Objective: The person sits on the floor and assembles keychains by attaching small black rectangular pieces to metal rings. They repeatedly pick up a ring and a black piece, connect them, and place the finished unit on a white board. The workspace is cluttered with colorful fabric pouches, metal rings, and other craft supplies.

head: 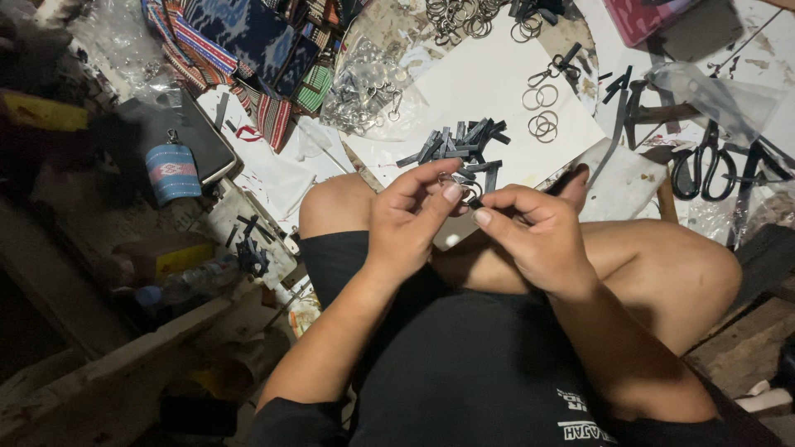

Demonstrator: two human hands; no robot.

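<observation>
My left hand (411, 213) and my right hand (534, 232) meet above my crossed legs, fingertips pinched together on a small metal key ring (464, 189) with a dark strap piece hanging from it. Just beyond my fingers lies a pile of short dark grey strap pieces (460, 146) on a white sheet (497, 91). Loose metal rings (542, 112) lie on the same sheet to the right of the pile.
A clear bag of metal clasps (364, 87) and folded woven striped cloth (248, 41) lie at the back left. Black scissors (702, 161) rest at the right. A small woven pouch (172, 171) sits at the left, near a plastic bottle (186, 285) and wooden planks (99, 372).
</observation>
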